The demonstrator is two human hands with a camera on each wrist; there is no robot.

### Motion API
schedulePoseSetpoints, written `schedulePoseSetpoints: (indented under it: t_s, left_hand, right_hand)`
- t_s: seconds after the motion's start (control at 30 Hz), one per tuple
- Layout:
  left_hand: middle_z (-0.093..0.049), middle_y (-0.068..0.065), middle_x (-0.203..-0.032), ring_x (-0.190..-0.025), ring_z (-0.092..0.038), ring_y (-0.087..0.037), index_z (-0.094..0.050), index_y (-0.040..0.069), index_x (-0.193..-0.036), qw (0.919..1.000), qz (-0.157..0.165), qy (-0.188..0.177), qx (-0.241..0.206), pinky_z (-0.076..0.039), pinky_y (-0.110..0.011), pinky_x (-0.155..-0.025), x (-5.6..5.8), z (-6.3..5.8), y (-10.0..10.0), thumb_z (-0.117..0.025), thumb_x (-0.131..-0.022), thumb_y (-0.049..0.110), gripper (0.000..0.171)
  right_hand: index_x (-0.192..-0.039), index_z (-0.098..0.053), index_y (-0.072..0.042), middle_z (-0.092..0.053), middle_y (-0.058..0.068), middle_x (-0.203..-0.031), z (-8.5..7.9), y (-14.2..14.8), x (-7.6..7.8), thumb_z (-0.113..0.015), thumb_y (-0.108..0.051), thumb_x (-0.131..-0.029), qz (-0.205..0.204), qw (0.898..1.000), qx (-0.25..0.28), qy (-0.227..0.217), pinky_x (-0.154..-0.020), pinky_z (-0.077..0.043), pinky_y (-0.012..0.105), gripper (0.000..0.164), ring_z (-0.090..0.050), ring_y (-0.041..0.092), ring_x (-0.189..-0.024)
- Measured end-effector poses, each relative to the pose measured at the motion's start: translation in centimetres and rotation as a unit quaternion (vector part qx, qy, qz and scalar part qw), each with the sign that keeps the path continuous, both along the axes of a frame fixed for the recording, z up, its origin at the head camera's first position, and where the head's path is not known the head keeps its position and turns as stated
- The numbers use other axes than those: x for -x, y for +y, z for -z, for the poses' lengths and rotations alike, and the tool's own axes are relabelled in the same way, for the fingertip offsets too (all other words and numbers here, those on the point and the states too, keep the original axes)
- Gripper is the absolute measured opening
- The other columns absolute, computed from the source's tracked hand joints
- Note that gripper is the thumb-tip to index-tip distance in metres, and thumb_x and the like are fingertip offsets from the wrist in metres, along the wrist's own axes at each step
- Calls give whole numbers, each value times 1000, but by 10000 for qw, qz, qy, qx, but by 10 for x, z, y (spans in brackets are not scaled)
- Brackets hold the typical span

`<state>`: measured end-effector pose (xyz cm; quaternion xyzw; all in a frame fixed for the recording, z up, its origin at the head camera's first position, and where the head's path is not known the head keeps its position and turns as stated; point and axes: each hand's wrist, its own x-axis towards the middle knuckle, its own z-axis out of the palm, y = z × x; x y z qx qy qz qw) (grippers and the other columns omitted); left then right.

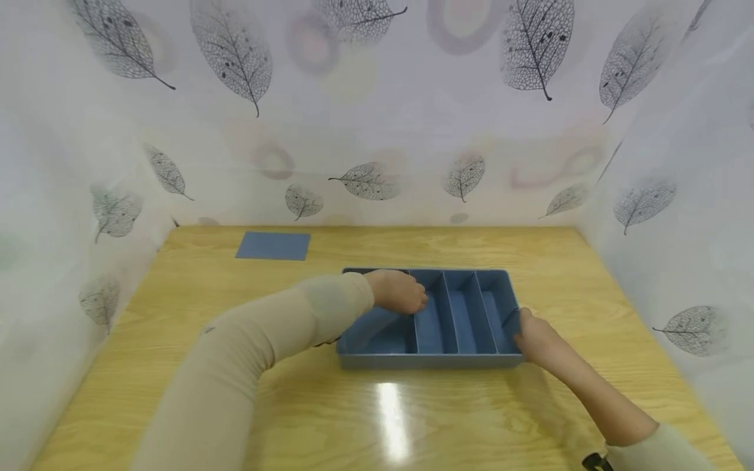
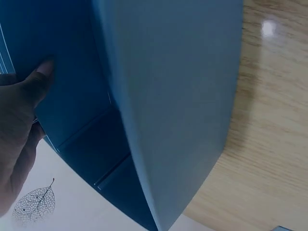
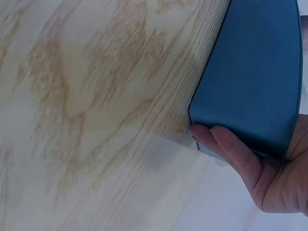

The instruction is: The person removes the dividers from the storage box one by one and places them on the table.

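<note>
A shallow blue divider tray [image 1: 430, 362] rests on the wooden table, split by upright partitions into one wide compartment on the left and three narrower ones. My left hand [image 1: 399, 292] reaches over its back left part and pinches a thin divider [image 1: 415, 330]. In the left wrist view, the thumb [image 2: 41, 77] lies on one face of that divider, with the fingers behind it. Around the tray's right end wall, my right hand [image 1: 538, 337] has a grip. The right wrist view shows fingers [image 3: 233, 142] against the outside of this wall, the thumb largely hidden.
A flat blue rectangular panel [image 1: 273, 246] lies at the back left of the wooden table [image 1: 294, 418]. Behind and on both sides hangs a pale leaf-printed sheet [image 1: 412, 124]. My left sleeve [image 1: 235, 353] covers part of the table left of the tray.
</note>
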<state>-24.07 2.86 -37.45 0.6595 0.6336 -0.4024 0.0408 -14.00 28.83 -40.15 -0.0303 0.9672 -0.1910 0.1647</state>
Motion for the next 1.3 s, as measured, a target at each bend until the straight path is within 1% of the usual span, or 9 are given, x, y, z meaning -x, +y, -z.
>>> schedulePoseSetpoints:
  t_s: [0.27, 0.37, 0.47, 0.6, 0.9, 0.97, 1.07, 1.13, 1.3]
  left_hand:
    - [-55, 4, -129, -111, -54, -13, -52, 15, -133, 9987, 401, 316, 69, -48, -24, -88, 0, 0, -2, -43, -100, 15, 34]
    - [-56, 4, -129, -110, -54, -13, -53, 15, -133, 9986, 409, 320, 27, -48, -24, -87, 0, 0, -3, -43, -100, 13, 34]
    - [-57, 3, -127, -108, -55, -13, -55, 14, -131, 9993, 292, 188, -112, -49, -24, -86, 0, -3, -5, -42, -100, 13, 33]
    - [-60, 1, -123, -105, -58, -14, -58, 12, -127, 9989, 328, 64, -324, -50, -25, -84, 0, -13, -5, -43, -100, 11, 31]
    - [-62, -1, -117, -101, -59, -16, -61, 10, -120, 9948, 756, -51, -678, -51, -26, -81, 3, -31, -10, -41, -99, 10, 29]
    - [-62, -1, -115, -99, -59, -16, -62, 11, -117, 9938, 765, -84, -805, -51, -26, -79, 4, -35, -11, -40, -99, 10, 28]
    - [-62, -2, -112, -96, -60, -17, -63, 10, -114, 9928, 657, -219, -979, -52, -27, -78, 4, -41, -14, -40, -99, 8, 27]
    - [-62, -2, -111, -95, -59, -17, -63, 10, -113, 9922, 660, -200, -1038, -52, -28, -78, 4, -46, -17, -40, -98, 7, 27]
    - [-62, -4, -108, -94, -59, -20, -62, 7, -109, 9867, 885, -193, -1349, -52, -30, -79, 4, -62, -26, -41, -97, 5, 24]
  right_hand:
    - [-106, -34, 22, -51, 17, -71, 1, -2, -1, -46, 3, -89, 66, 10000, -21, -6, -53, -45, 35, 28, -52, 24, -60]
    - [-104, -35, 21, -52, 18, -72, 2, -2, -2, -46, 3, -89, 22, 10000, 8, 50, -53, -46, 35, 26, -53, 24, -61]
    - [-103, -35, 20, -52, 16, -70, 4, -2, -1, -47, 3, -89, -33, 10000, 18, 89, -53, -46, 35, 25, -53, 24, -60]
    - [-102, -35, 19, -52, 16, -69, 2, -1, 0, -48, 3, -89, -43, 9999, -13, 105, -53, -46, 36, 25, -53, 24, -59]
    - [-104, -34, 21, -52, 17, -70, 0, 0, -1, -47, 2, -89, -37, 10000, -4, 39, -53, -46, 36, 27, -53, 24, -59]
    - [-105, -33, 22, -52, 18, -70, 0, 0, 0, -46, 2, -89, -48, 10000, -4, 19, -53, -46, 36, 28, -53, 25, -60]
    - [-105, -33, 21, -52, 18, -71, 0, 1, 0, -45, 2, -89, -47, 10000, 17, -33, -53, -46, 36, 28, -53, 25, -60]
    - [-104, -33, 21, -53, 18, -71, 1, 2, 1, -45, 2, -89, -50, 10000, 42, -44, -54, -46, 36, 27, -53, 24, -60]
    - [-101, -34, 18, -51, 17, -69, 3, 3, 0, -46, 2, -90, -121, 9999, 74, 40, -53, -46, 36, 22, -52, 24, -59]
